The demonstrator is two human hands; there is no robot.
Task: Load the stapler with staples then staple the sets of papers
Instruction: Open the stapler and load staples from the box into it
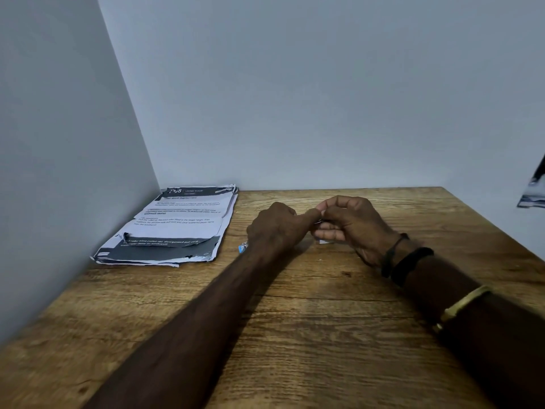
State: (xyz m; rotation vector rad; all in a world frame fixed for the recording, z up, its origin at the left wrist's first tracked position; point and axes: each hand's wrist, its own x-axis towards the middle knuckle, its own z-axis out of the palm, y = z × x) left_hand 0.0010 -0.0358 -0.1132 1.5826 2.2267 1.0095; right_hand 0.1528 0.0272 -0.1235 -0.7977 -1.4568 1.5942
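My left hand is curled into a fist above the middle of the wooden table. A small blue and white staple box peeks out at the heel of that hand. My right hand touches the left thumb, and its fingertips pinch a small shiny strip of staples. A small white piece shows just under the right fingers. A stack of printed papers with torn dark edges lies flat at the back left, against the wall. No stapler is in view.
Grey walls close the table at the back and on the left. A dark glossy object hangs at the right edge of the view. Black bands and a gold bangle sit on my right wrist.
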